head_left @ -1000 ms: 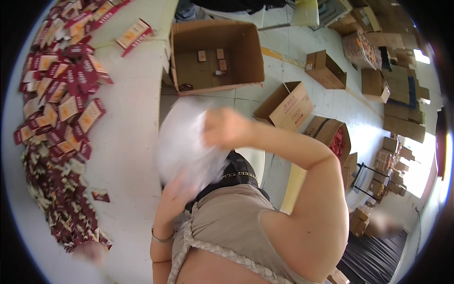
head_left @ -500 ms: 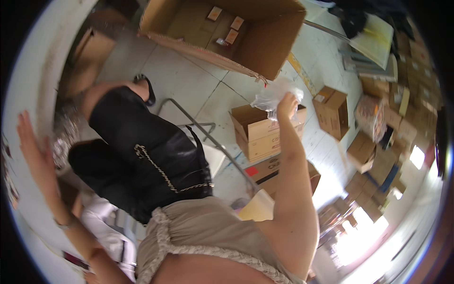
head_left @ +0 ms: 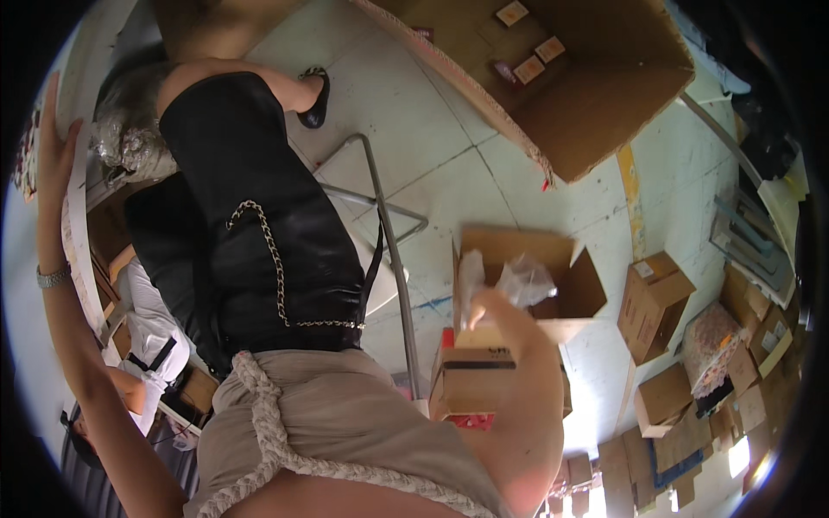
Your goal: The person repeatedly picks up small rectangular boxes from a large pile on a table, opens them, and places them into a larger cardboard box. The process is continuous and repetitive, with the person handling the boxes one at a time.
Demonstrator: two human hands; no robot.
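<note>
Now 1 clear bag (head_left: 524, 281) in R hand (head_left: 494, 312) (over 1 open box (head_left: 577, 293)).

Clear plastic bag (head_left: 522, 281) over open cardboard box (head_left: 570, 285), right of chair (head_left: 384, 242).

Pale floor (head_left: 449, 164) – open cardboard boxes (head_left: 656, 302), metal frame (head_left: 389, 233).
</note>
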